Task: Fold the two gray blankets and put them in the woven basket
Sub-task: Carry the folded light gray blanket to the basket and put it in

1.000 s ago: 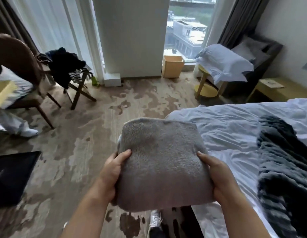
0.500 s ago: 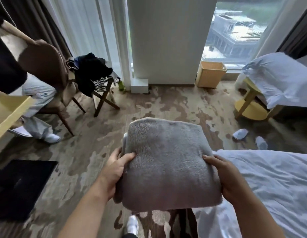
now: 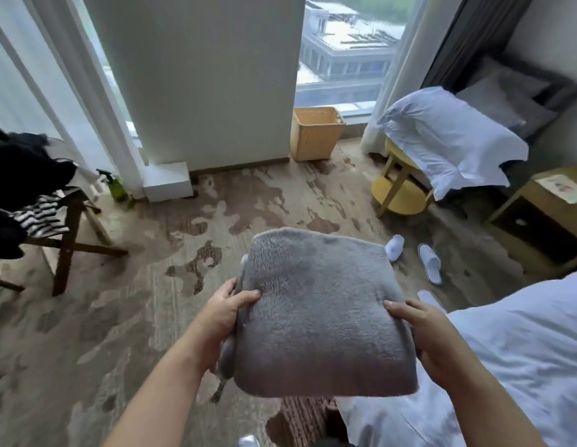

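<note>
A folded gray fleece blanket [image 3: 319, 311] is held level in front of me, above the carpet. My left hand [image 3: 225, 312] grips its left edge, thumb on top. My right hand [image 3: 422, 330] grips its right edge the same way. The woven basket [image 3: 316, 133] stands on the floor by the window, beside the white pillar, well beyond the blanket. The second gray blanket is out of view.
The white bed [image 3: 512, 356] fills the lower right. White slippers [image 3: 429, 262] lie on the carpet ahead. A yellow side table [image 3: 400, 191] under a white pillow [image 3: 451, 140] stands right of the basket. A wooden rack with dark clothes [image 3: 32, 195] is at left.
The view has turned right and moved nearer the window, so the basket looks closer. Both hands keep the same grip on the folded blanket. The seated person at left has left the view.
</note>
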Demonstrator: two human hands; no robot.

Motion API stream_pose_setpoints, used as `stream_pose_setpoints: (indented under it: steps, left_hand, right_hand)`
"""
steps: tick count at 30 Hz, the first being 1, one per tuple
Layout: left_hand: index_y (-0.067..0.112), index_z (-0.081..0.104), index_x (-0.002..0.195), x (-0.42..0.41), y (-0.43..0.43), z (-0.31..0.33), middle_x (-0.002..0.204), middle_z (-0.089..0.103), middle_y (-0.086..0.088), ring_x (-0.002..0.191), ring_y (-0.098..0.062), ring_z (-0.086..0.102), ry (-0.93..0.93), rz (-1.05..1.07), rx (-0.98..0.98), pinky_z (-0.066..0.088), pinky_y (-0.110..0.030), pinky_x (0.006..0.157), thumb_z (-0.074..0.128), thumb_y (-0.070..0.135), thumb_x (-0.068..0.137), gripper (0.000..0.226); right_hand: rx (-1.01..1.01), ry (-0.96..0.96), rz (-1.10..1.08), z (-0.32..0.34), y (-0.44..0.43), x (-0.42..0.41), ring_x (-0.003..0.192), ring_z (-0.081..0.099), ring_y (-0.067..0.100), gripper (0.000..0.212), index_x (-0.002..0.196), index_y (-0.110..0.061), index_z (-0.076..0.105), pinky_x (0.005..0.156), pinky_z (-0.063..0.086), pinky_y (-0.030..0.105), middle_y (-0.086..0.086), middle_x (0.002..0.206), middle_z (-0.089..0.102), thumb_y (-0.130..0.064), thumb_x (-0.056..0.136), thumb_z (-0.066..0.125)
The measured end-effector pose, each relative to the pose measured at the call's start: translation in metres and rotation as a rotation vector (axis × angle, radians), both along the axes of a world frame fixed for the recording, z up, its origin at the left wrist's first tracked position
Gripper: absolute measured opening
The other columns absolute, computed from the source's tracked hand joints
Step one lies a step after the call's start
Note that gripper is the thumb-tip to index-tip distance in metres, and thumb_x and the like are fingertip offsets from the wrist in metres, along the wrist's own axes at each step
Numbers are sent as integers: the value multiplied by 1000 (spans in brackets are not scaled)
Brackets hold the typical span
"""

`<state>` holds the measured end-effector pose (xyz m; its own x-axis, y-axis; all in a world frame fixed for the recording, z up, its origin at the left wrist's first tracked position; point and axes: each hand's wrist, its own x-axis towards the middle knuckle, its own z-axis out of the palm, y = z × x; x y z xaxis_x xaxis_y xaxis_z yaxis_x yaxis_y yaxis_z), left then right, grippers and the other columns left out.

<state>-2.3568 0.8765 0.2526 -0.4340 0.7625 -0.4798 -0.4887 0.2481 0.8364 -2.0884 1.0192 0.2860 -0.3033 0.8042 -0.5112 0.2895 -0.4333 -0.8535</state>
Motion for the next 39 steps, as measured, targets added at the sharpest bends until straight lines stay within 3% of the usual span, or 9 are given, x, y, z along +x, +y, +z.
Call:
stream_pose_setpoints:
  steps: [4,9,11,14,17,22,26,34,39]
  left_hand:
    - [10,59,109,-31,90,0,91,74,-10,76,-20,71,-39,-100,7,55,-27,58,59,5,85,25]
    - [15,61,107,-76,204,-8,93,75,-7,82,-19,71,-12,-142,-22,55,-28,64,60,6,85,23]
    - [15,61,107,-99,250,-10,92,75,-6,83,-19,72,11,-138,-34,56,-29,66,60,7,86,23]
    - [16,61,109,-140,312,-9,94,75,-5,87,-21,71,61,-99,-85,55,-35,76,61,9,87,23]
    - [15,61,109,-187,366,1,94,75,-6,87,-23,70,93,-28,-103,55,-37,79,60,9,87,23]
    - [17,61,105,-254,431,20,88,75,-3,74,-15,72,124,79,-102,53,-24,56,58,11,88,18]
    - [13,61,108,-304,498,16,91,74,-8,74,-17,69,114,106,-113,52,-28,60,57,10,89,20]
    - [10,61,106,-376,696,-22,77,72,-3,59,-8,66,62,-41,-131,48,-19,47,54,7,89,19]
    - [15,63,108,-394,818,-17,87,74,-4,70,-12,69,63,-203,-155,50,-23,53,55,12,86,23]
  right_hand:
    - [-14,15,-124,-1,57,-19,75,71,25,15,92,-7,71,61,48,30,11,87,75,-17,81,68]
    - [-26,14,-237,-23,158,-63,91,68,27,27,102,-10,65,74,53,39,10,103,71,-21,77,72]
    - [-33,39,-261,-32,207,-91,98,66,31,41,114,-4,61,88,52,46,15,110,69,-18,77,72]
    - [-44,42,-221,-37,285,-142,98,67,32,32,107,-3,65,95,49,50,16,104,71,-15,78,71]
    - [-61,52,-155,-30,355,-197,95,67,31,19,98,-3,68,87,50,43,16,98,72,-12,81,68]
    - [-49,77,-48,-12,446,-282,86,66,28,12,91,-2,68,77,48,38,12,89,73,-10,82,67]
    - [-46,85,18,-13,515,-333,68,69,17,4,81,-10,69,53,43,25,2,73,74,-13,83,66]
    - [-23,-24,-176,-26,657,-389,85,70,28,11,91,-7,69,74,49,38,10,90,75,-13,82,66]
    - [10,-5,-299,-14,738,-390,72,73,17,15,98,-12,68,52,50,26,2,85,76,-17,84,66]
